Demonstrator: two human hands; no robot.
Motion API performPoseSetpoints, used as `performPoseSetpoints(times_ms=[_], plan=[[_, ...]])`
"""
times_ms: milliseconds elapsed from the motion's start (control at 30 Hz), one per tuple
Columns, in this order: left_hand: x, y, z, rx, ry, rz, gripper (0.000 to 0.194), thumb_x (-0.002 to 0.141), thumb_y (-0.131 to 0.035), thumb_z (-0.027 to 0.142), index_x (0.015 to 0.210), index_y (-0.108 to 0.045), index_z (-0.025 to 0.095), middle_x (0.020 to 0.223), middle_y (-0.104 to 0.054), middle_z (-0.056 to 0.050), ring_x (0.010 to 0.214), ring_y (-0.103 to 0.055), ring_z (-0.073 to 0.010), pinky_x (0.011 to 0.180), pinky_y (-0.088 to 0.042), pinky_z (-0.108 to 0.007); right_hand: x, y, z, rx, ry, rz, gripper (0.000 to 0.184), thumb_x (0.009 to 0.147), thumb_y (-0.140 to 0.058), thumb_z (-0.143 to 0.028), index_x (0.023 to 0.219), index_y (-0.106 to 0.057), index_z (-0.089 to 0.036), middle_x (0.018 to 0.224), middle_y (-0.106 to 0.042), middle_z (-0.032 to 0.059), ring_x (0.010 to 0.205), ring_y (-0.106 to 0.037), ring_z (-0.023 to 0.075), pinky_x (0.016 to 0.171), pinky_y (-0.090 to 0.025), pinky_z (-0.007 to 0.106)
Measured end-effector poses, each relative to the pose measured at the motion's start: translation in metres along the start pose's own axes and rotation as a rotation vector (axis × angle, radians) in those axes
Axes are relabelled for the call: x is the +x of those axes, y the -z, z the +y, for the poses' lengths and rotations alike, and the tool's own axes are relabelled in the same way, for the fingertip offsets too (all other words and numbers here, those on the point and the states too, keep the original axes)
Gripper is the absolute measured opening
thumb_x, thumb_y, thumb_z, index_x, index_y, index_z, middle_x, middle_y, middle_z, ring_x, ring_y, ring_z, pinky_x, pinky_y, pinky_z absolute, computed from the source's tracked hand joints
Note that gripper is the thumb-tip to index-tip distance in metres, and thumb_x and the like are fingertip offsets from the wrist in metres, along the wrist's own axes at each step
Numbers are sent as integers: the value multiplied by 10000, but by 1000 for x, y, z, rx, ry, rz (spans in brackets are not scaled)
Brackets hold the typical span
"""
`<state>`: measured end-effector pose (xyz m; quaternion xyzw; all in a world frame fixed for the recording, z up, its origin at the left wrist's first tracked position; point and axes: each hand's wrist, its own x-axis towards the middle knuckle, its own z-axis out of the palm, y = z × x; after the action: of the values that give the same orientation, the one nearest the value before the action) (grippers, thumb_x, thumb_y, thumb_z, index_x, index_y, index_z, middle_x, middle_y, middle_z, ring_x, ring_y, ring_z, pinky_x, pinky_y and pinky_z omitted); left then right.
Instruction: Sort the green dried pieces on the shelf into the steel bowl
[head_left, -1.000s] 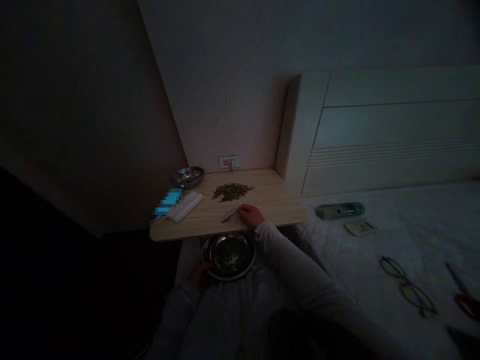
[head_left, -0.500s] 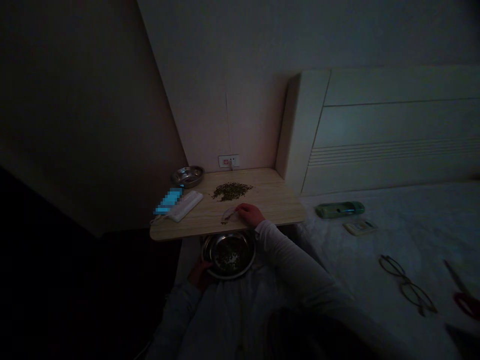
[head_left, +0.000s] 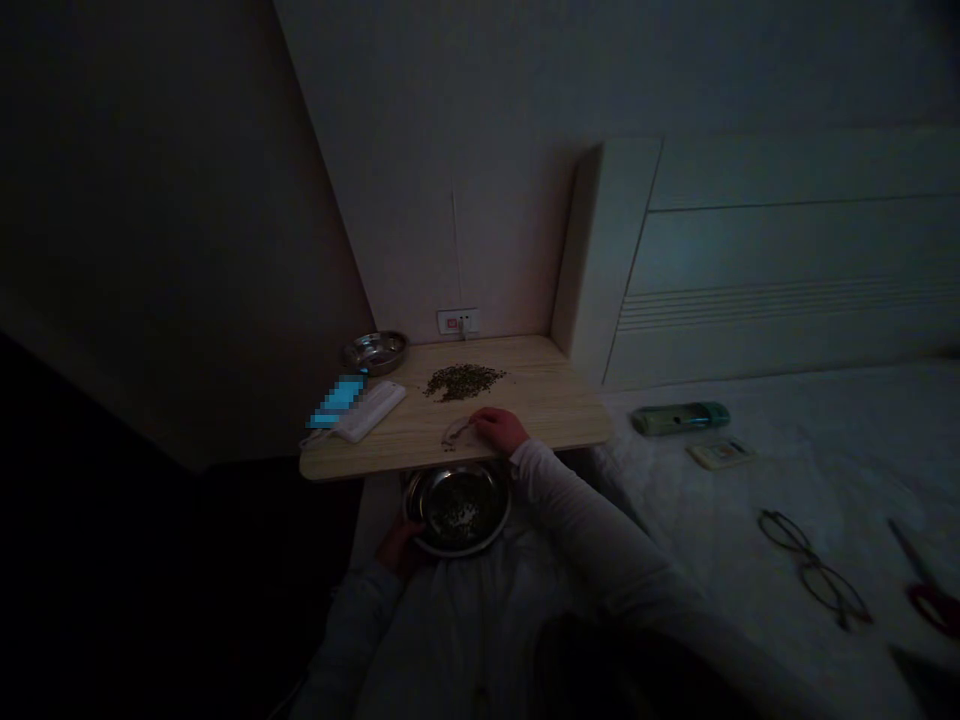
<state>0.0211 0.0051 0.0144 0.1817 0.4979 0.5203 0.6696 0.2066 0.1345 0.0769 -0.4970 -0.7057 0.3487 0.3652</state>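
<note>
Curling on wood: right fingers above the counter, tips drawn together; pale curved strip at them, grip too dim to tell.
Gripping rim: left fingers on steel bowl, dark grains inside, bodyward of right fingers.
Change: strip looks paler than a second ago; loose grains show clear of it, just left of right fingers, seemingly a small lot kept apart.
Heap: beyond right fingers, slightly left.
Edges: counter's near edge just bodyward; wood surface runs rightward from right fingers to the corner.

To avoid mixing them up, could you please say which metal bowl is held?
The nearer bowl, in the left hand; the other bowl stands on the tabletop.
</note>
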Motion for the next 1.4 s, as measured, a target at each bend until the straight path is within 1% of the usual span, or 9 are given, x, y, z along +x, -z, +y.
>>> performPoseSetpoints(times_ms=[133,300,467,667,800,967,1167,1267,1400], plan=[[-1,0,1,-10,-8,-22,539,501,-556,67,1010,-453,213,657,-627,-2,665,-581,-228,555,-443,-346,0,0,-1,-11,11,-7,216,647,-428,-206,769,-603,-172,716,-590,-5,657,-491,107,644,-374,222],[-1,0,2,-29,3,-27,570,501,-552,51,1038,-442,205,652,-628,-1,659,-582,-213,599,-444,-346,-1,1,-2,-33,8,-5,207,645,-429,-204,747,-607,-173,682,-586,-9,655,-487,109,630,-368,218],[-2,-3,2,-31,0,-26,575,493,-546,53,1037,-454,214,697,-634,-11,723,-578,-240,590,-446,-351,-1,0,-1,-9,6,-29,204,648,-432,-218,747,-604,-169,656,-578,-13,620,-481,99,612,-368,211],[-1,-2,2,-20,-3,-34,522,500,-545,55,995,-473,209,681,-634,-7,671,-584,-219,578,-453,-340,-1,0,0,27,-8,-31,193,648,-436,-216,738,-599,-168,623,-562,-19,586,-473,88,573,-360,196],[-2,-1,1,4,-17,-33,541,525,-541,68,1038,-453,216,647,-627,4,662,-584,-218,570,-451,-344,-1,1,-2,42,-2,-40,184,651,-451,-260,703,-599,-163,591,-547,-21,569,-466,82,545,-351,184],[-5,-3,2,-32,-34,-43,580,512,-551,69,1061,-438,218,702,-640,-2,735,-579,-224,631,-446,-345,-1,1,-3,61,-19,-25,193,643,-456,-293,660,-591,-155,558,-526,-28,564,-454,80,549,-341,183],[-5,-5,3,-59,-20,-19,486,503,-539,47,962,-495,199,701,-644,-8,731,-583,-225,625,-453,-339,-2,2,-4,16,-6,-17,198,647,-441,-293,656,-581,-154,570,-526,-23,570,-443,86,560,-329,193],[-5,-5,3,-52,19,6,452,513,-538,56,941,-503,194,698,-641,-14,754,-578,-234,610,-455,-340,-2,2,-4,-20,0,-12,184,646,-434,-268,644,-579,-154,590,-534,-18,592,-445,89,573,-326,194],[-6,-5,4,-40,39,12,543,501,-540,46,1012,-473,217,727,-642,-15,776,-574,-252,610,-453,-366,-1,3,-2,-38,-5,-35,170,643,-430,-251,624,-570,-156,579,-526,-20,593,-447,93,565,-323,196]])
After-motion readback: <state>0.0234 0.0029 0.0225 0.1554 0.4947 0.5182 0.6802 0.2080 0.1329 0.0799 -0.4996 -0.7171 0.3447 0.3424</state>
